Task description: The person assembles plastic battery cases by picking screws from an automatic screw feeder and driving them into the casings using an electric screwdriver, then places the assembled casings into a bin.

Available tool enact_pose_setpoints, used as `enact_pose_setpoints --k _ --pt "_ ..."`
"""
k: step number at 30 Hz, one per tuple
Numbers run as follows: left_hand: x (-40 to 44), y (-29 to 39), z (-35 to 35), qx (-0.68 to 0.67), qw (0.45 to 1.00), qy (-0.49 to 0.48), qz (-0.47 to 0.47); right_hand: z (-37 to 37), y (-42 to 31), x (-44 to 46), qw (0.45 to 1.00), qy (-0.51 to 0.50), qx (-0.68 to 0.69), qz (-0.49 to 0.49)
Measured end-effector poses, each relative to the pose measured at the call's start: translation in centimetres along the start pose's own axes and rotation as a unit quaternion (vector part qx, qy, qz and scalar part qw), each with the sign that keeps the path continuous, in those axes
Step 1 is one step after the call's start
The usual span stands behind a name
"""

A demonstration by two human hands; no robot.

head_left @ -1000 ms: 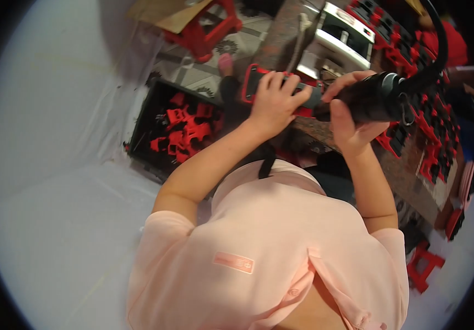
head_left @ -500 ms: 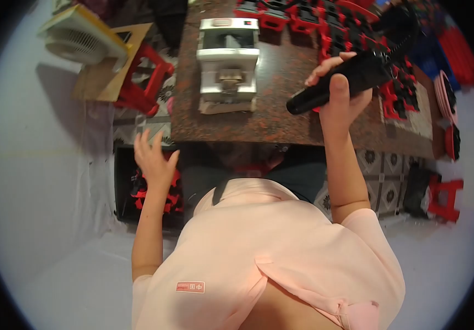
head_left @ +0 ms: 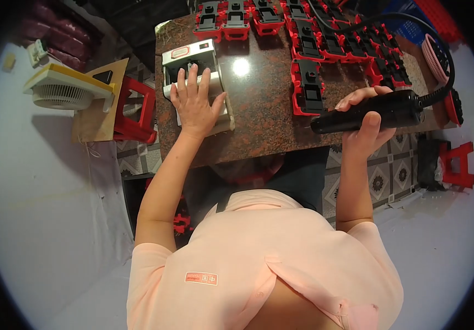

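Observation:
My left hand lies over a white metal machine at the left part of the stone-topped table, its fingers spread and reaching into the machine's recess. Whether the fingertips touch anything inside is hidden. In my right hand is a black electric screwdriver, held level above the table's front edge, with its tip pointing left and a cable running from its right end. Just beyond the tip, a red and black housing rests on the table.
Rows of red and black housings cover the back right of the table. A black bin with red parts stands below left. Further left are a fan and a red stool. Baskets stand at the right.
The red and black piece has left my left hand, which passed over the bin and then moved up onto the machine. My right hand still holds the screwdriver. The view has turned.

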State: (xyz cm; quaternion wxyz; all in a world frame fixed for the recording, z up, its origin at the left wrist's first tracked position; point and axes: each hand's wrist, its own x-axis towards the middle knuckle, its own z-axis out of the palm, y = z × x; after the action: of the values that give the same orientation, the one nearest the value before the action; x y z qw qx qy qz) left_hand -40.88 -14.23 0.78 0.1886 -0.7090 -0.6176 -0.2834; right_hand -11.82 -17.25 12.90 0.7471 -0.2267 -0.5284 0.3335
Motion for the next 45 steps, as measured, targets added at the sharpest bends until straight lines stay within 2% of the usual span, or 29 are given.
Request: enact_pose_setpoints --k 10,12,13,15,17,20,22,23,27,31,32,34,36,39,42,45 --pt "2.3 0.1 0.8 -0.014 1.000 0.009 0.011 0.0 0.2 0.4 0.999 -0.007 0.025 -0.027" --pt "2.5 2.6 0.5 -0.050 0.998 0.006 0.033 -0.7 -0.4 0.5 0.999 0.002 0.008 -0.045" --pt "2.8 4.7 0.3 -0.114 0.990 0.005 0.081 -1.1 -0.8 0.6 0.999 0.006 -0.006 -0.052" --pt "2.7 8.9 1.3 -0.225 0.960 -0.016 0.168 -1.5 -1.5 0.8 0.997 0.015 -0.025 -0.065" --pt "2.9 13.0 2.3 -0.306 0.926 -0.061 0.214 -1.6 -2.2 0.7 0.996 0.028 -0.034 -0.073" --pt "2.8 17.1 3.9 -0.340 0.908 -0.129 0.209 -1.9 -3.1 0.3 0.995 0.026 -0.047 -0.083" --pt "1.9 18.0 5.8 -0.323 0.915 -0.107 0.218 -2.1 -3.3 -0.2 0.995 0.017 -0.063 -0.079" --pt "1.3 17.6 6.7 -0.312 0.919 -0.097 0.220 -2.0 -3.3 -0.4 0.995 0.017 -0.065 -0.079" --pt "-1.6 13.5 2.4 -0.335 0.918 -0.095 0.190 -2.1 -2.9 -0.7 0.995 0.012 -0.069 -0.065" --pt "-8.5 6.7 -0.8 -0.262 0.960 -0.101 0.018 -1.7 -2.0 -1.1 0.996 0.007 -0.078 -0.033" --pt "-9.5 5.4 -1.5 -0.241 0.967 -0.078 -0.035 -1.5 -1.8 -1.2 0.996 0.004 -0.083 -0.022" --pt "-11.4 2.8 -1.5 -0.217 0.962 -0.075 -0.150 -0.8 -1.0 -1.5 0.998 0.004 -0.064 0.006" --pt "-11.8 1.0 -1.2 -0.218 0.957 -0.113 -0.157 0.2 -0.3 -1.8 0.999 0.000 -0.033 0.031" --pt "-10.7 0.5 -0.1 -0.249 0.952 -0.146 -0.102 1.8 0.5 -2.4 0.998 -0.008 0.030 0.062" --pt "-9.2 -0.6 0.7 -0.274 0.932 -0.227 -0.070 2.1 0.4 -3.1 0.997 -0.034 0.029 0.069" --pt "-8.8 -0.8 0.6 -0.253 0.937 -0.235 -0.051 1.2 0.2 -3.7 0.997 -0.023 0.015 0.075"
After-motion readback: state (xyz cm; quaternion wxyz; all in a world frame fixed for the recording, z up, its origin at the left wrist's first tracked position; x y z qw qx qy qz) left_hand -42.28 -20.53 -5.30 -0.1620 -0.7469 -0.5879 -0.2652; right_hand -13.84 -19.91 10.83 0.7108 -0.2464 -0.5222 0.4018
